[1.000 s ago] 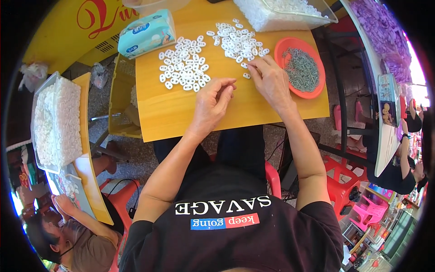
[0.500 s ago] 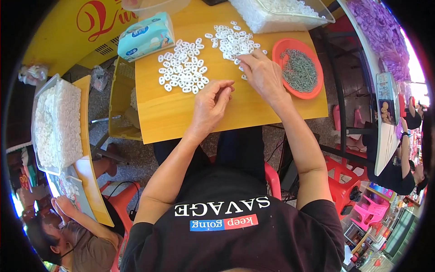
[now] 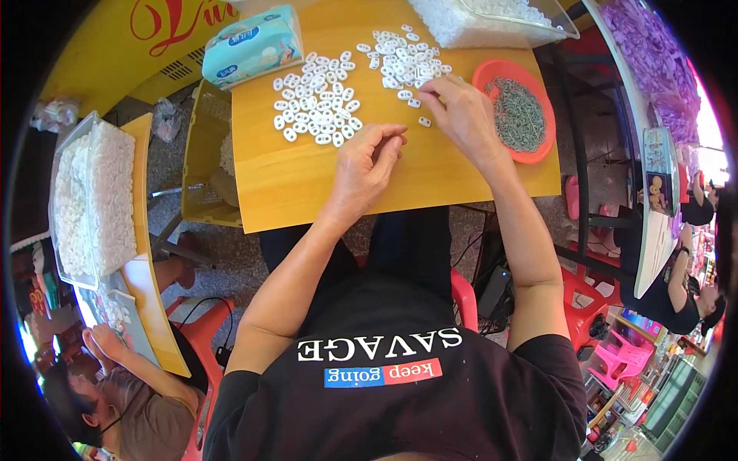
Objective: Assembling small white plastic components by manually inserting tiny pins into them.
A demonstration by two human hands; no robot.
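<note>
My left hand (image 3: pixel 364 170) rests over the middle of the yellow table, thumb and index finger brought together. Whatever its curled fingers hold is hidden. To its upper left lies a spread pile of small white oval pieces (image 3: pixel 321 107), each with two holes. A second pile of white oval pieces (image 3: pixel 406 60) lies farther back. My right hand (image 3: pixel 465 115) is at that pile's near edge, fingers bent and pinched, and I cannot make out anything between them. A loose white piece (image 3: pixel 424 121) lies just below its fingertips. Beside this hand, a red-orange bowl (image 3: pixel 547 127) holds small grey metal parts (image 3: pixel 516 115).
A blue tissue pack (image 3: pixel 254 48) stands at the table's back left. A clear bin (image 3: pixel 492 34) of white pieces fills the back right. At left, another person (image 3: pixel 115 384) works near a second bin (image 3: pixel 96 200). Red chairs (image 3: pixel 461 303) stand around.
The whole view has shifted slightly. My right hand has drawn a little to the right, uncovering loose white pieces by its fingertips. My left hand keeps nearly the same pose.
</note>
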